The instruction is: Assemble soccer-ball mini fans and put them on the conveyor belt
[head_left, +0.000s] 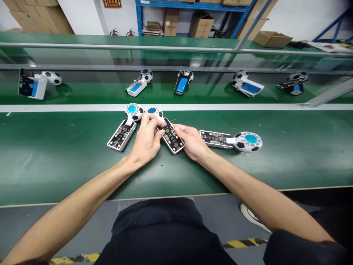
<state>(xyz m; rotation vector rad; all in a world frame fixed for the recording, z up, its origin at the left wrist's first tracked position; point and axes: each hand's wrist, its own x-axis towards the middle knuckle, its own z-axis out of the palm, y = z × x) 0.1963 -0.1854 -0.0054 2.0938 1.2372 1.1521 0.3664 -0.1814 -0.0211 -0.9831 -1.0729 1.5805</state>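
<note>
Both my hands hold one device with a black circuit board (173, 137) set in a white case and a soccer-ball-patterned round head (154, 111). My left hand (147, 138) is closed around the joint between head and board, its fingers partly covering the head. At the board's right edge, my right hand (191, 141) grips the case with the thumb on top. Left of my left hand lies a similar device (122, 135), its head with a blue centre touching or nearly touching the held one. Another such device (216, 138) lies sideways just beyond my right hand.
On the far green belt (96, 88) rest several soccer-ball devices, some opened with blue batteries, such as one battery (181, 84). A white strip (68, 108) divides it from the near green surface (68, 165). Metal rails (110, 46) run behind. A shoe (253, 217) shows at lower right.
</note>
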